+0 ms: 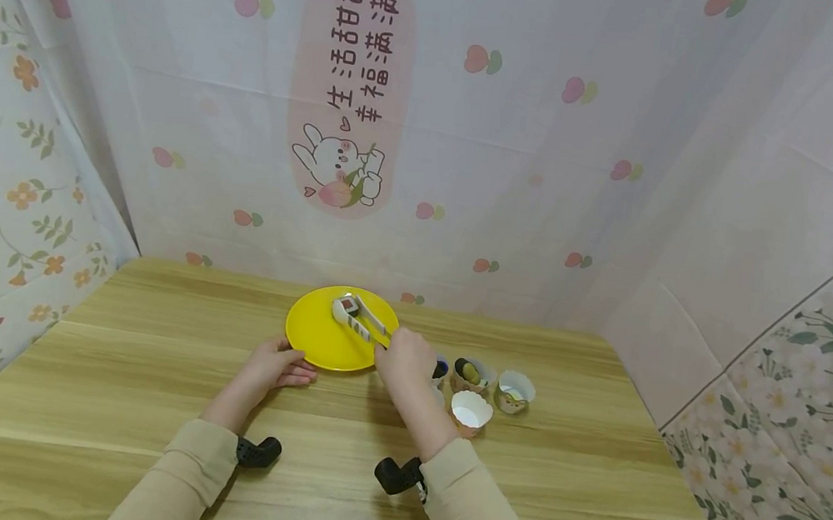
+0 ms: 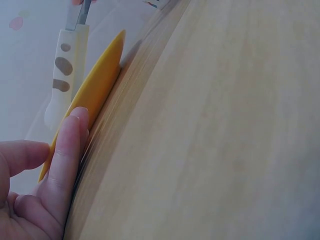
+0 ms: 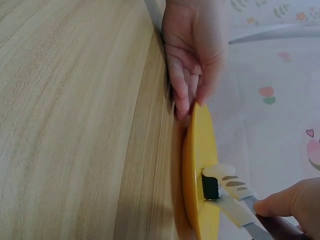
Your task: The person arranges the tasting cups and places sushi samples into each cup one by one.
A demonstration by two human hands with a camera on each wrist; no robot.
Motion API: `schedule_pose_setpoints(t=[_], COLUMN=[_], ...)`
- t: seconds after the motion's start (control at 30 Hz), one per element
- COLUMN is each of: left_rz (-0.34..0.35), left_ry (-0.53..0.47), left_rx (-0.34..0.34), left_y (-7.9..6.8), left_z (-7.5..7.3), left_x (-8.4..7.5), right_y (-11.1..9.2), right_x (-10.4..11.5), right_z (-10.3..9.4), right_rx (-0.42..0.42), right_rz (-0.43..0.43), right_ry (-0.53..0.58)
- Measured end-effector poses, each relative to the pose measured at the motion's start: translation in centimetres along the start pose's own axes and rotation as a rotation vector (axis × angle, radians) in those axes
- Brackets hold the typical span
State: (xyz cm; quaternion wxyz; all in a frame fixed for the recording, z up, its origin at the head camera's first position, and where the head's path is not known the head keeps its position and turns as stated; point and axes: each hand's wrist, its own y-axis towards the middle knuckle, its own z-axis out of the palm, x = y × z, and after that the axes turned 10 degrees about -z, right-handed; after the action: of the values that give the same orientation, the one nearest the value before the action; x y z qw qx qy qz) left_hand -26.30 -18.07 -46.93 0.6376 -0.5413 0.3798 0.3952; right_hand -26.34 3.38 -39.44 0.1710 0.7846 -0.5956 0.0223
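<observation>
My left hand (image 1: 272,369) pinches the near-left rim of a yellow plate (image 1: 314,341), thumb on top and fingers beneath, as the left wrist view shows. My right hand (image 1: 406,364) holds a pair of tongs (image 3: 234,211) with pale, brown-marked tips and metal arms. Between the tips is a small sushi roll piece (image 3: 211,187) with a dark wrap; from above, its white top shows a reddish centre (image 1: 349,307). The piece is over the far part of the plate and appears to touch its surface. My right hand's grip is partly hidden in the head view.
Right of my right hand stand several small cups: one with dark and green pieces (image 1: 472,372), a white-lined cup (image 1: 471,410), and a cup at the far right (image 1: 515,392). Others are partly hidden by the hand. A printed cloth (image 1: 515,177) hangs behind the wooden table (image 1: 321,468).
</observation>
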Motion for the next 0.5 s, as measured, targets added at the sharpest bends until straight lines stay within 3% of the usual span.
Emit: schedule_pose_setpoints(t=[0.33, 0.5], left_rz=[0.005, -0.001], left_ry=[0.001, -0.002], left_rx=[-0.006, -0.017], left_y=[0.22, 0.36], left_z=[-0.05, -0.07], left_x=[0.13, 0.22], right_y=[0.54, 0.62], right_x=[0.03, 0.06], right_z=[0.37, 0.55], right_rx=[0.077, 0.098], right_rz=[0.027, -0.002], right_ry=[-0.032, -0.093])
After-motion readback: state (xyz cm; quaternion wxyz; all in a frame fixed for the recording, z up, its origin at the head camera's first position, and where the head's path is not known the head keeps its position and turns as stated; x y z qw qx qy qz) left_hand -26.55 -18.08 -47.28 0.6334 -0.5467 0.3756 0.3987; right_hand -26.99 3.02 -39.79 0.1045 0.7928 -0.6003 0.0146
